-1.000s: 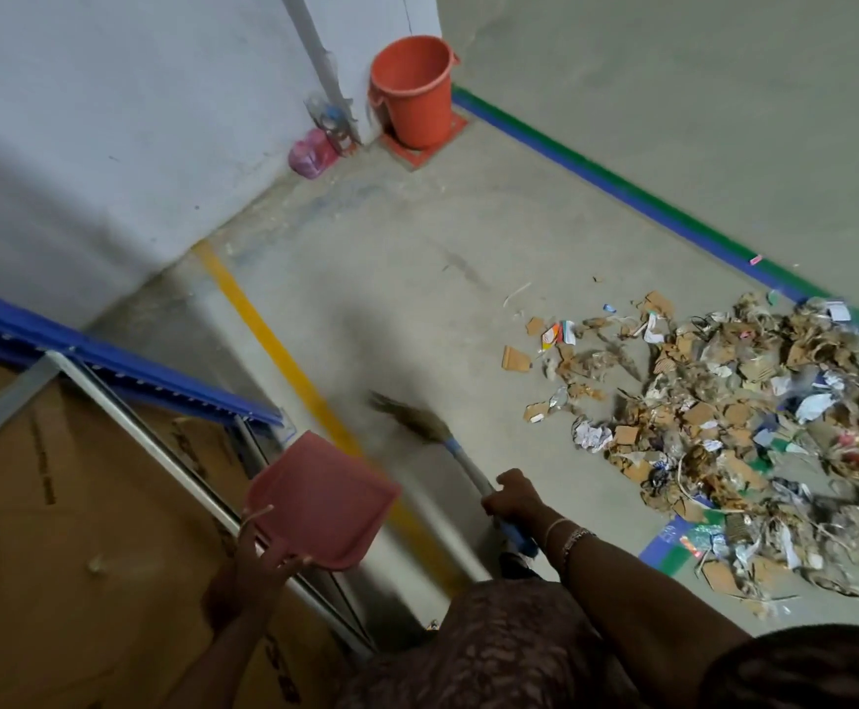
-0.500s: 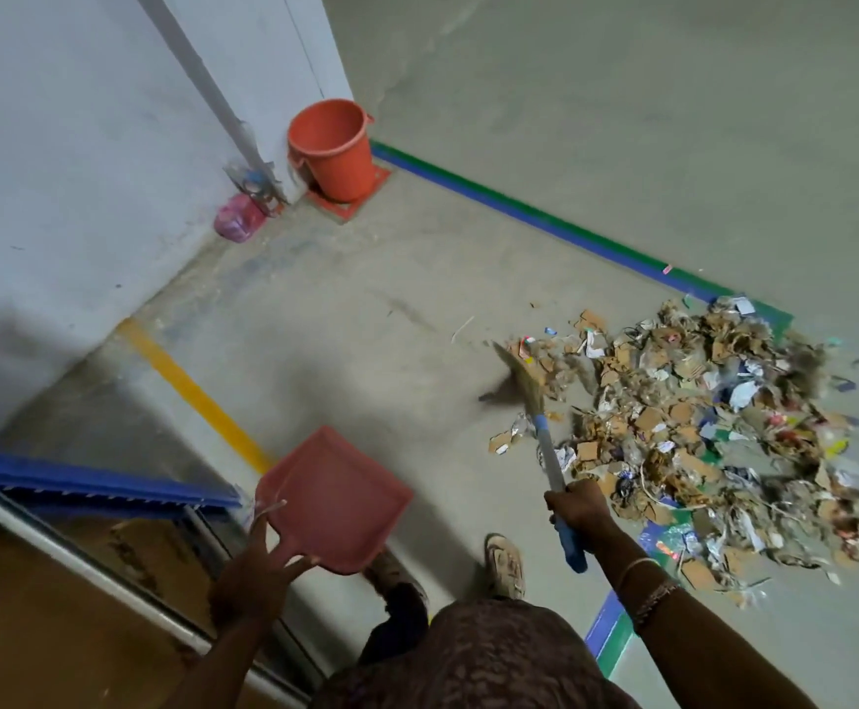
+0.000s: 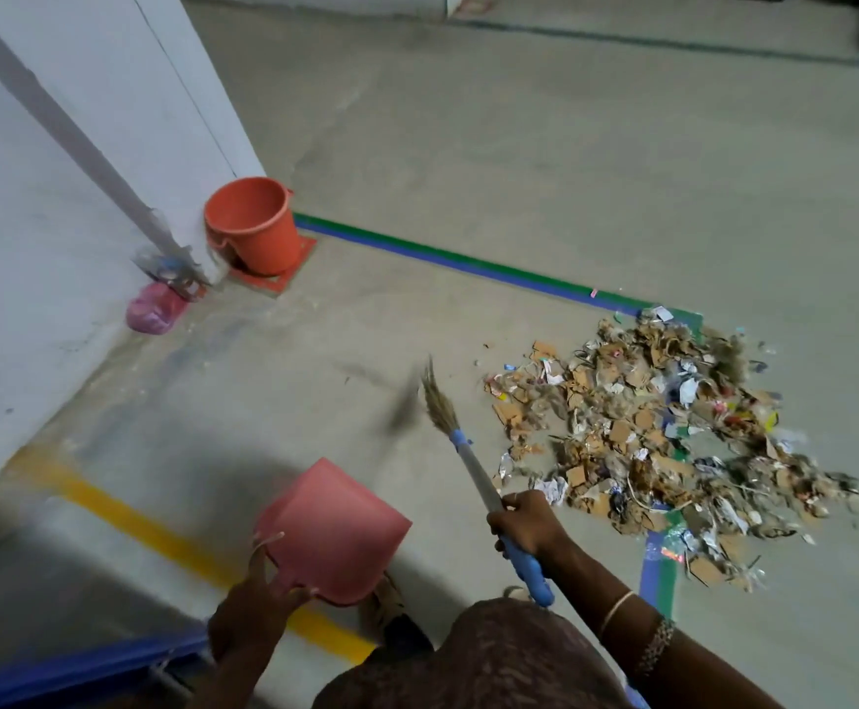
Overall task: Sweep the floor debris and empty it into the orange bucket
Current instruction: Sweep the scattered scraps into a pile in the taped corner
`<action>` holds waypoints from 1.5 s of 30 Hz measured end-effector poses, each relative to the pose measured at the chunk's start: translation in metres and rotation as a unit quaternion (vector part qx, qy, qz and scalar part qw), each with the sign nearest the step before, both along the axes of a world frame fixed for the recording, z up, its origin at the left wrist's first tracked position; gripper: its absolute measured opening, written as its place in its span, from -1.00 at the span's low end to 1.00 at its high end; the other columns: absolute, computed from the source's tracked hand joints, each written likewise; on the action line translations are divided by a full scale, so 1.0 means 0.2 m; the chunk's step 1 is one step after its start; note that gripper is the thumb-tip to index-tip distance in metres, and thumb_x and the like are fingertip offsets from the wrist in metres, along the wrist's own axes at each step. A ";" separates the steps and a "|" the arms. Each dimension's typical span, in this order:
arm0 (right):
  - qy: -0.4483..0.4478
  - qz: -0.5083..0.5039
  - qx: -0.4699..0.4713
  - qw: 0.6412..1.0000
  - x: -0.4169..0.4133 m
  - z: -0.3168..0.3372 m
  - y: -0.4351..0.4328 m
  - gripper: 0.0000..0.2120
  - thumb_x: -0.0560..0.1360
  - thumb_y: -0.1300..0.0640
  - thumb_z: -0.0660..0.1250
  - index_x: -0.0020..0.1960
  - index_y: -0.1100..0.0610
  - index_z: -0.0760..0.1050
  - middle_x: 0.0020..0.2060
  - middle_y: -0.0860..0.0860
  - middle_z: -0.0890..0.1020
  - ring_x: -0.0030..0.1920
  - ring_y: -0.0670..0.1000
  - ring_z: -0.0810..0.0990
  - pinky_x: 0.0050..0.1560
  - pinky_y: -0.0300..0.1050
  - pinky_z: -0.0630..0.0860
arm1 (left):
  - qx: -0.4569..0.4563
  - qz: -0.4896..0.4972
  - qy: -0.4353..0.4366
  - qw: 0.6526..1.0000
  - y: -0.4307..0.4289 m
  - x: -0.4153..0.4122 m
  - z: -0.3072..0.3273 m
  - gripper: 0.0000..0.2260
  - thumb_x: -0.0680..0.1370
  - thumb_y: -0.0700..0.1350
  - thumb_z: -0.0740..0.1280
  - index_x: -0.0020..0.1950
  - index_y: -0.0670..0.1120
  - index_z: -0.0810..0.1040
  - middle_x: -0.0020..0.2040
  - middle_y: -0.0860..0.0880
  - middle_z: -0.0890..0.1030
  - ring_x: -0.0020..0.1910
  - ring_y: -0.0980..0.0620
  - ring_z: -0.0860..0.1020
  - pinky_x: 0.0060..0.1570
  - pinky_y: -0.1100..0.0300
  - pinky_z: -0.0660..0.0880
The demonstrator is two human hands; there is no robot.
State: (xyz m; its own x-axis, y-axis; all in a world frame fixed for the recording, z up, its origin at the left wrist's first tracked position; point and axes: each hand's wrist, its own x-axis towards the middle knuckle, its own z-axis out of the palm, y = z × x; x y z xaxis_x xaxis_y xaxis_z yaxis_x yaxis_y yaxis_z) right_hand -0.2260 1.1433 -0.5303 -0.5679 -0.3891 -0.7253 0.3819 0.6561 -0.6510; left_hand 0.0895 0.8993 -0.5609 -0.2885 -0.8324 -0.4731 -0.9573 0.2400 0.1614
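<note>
A heap of debris [image 3: 662,427], mostly cardboard scraps and paper, lies on the concrete floor at the right. My right hand [image 3: 527,521] grips the blue-and-white handle of a short broom [image 3: 455,429]; its straw head is blurred and sits just left of the heap. My left hand [image 3: 256,611] holds a pink dustpan [image 3: 335,529] by its rear edge, raised above the floor near me. The orange bucket [image 3: 253,225] stands upright on a red tile at the corner of the white wall, far left of the heap.
A white wall [image 3: 59,207] fills the left side, with a grey pole leaning on it and a pink bag [image 3: 153,312] at its foot. Blue-green tape [image 3: 468,263] runs from the bucket to the heap. A yellow floor line [image 3: 161,534] and blue rack edge lie near my feet.
The broom head swung from the heap's left edge back to the left of it. The view shifted, with the bucket and heap lower and nearer. The dustpan stayed in my left hand.
</note>
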 end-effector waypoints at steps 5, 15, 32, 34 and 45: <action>-0.034 -0.032 0.024 0.999 0.00 -0.09 -0.47 -0.95 0.33 0.38 0.35 -0.25 0.38 0.51 -0.47 0.21 0.52 -0.49 0.14 0.57 -0.47 -0.10 0.47 | 0.020 -0.093 0.020 0.995 -0.34 0.01 0.00 -0.14 0.13 0.65 0.26 0.38 0.40 0.28 0.32 0.04 0.59 -0.10 -0.18 0.68 -0.26 0.02 0.53; 0.031 -0.223 0.070 0.972 -0.13 -0.23 -0.67 -0.93 0.38 0.37 0.37 -0.21 0.38 0.51 -0.45 0.19 0.55 -0.53 0.11 0.54 -0.48 -0.10 0.47 | 0.028 -0.135 0.033 0.990 -0.84 -0.12 -0.05 -0.03 0.10 0.64 0.32 0.46 0.37 0.16 -0.04 -0.05 0.70 -0.06 -0.20 0.68 -0.25 0.03 0.54; 0.110 -0.008 0.121 0.986 0.17 -0.09 0.16 -0.36 0.44 0.24 0.50 0.47 0.07 0.39 -0.24 0.11 0.70 -0.43 -0.02 0.63 -0.38 -0.16 0.58 | 0.104 -0.228 0.121 0.961 -1.05 -0.51 -0.43 -0.04 0.05 0.49 0.54 0.40 0.36 0.30 0.09 0.06 0.66 -0.02 -0.05 0.69 -0.03 -0.02 0.63; 0.095 0.047 0.129 0.986 0.25 -0.16 0.16 -0.39 0.44 0.16 0.53 0.44 0.07 0.43 -0.20 0.05 0.70 -0.39 -0.05 0.64 -0.28 -0.16 0.58 | 0.090 -0.213 0.094 0.968 -0.91 -0.55 -0.30 -0.13 0.17 0.33 0.62 0.41 0.26 0.36 0.13 -0.01 0.66 0.04 -0.10 0.66 0.04 -0.01 0.60; 0.017 0.030 0.201 0.979 0.29 -0.41 0.35 -0.56 0.41 0.30 0.49 0.23 0.25 0.42 0.06 0.16 0.50 -0.24 0.13 0.64 -0.42 -0.05 0.58 | 0.022 -0.187 0.056 0.981 -0.40 -0.38 0.00 -0.16 0.19 0.40 0.55 0.40 0.28 0.33 0.09 -0.03 0.67 0.02 -0.18 0.65 -0.08 0.05 0.55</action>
State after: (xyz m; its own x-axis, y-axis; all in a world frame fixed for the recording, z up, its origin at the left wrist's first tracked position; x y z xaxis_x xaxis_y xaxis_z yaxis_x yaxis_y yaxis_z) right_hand -0.1680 1.2140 -0.6115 -0.5802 -0.1092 -0.8072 0.3172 0.8824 -0.3474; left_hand 0.0143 0.8201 -0.5605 -0.6216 -0.6383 -0.4540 -0.7795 0.5611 0.2784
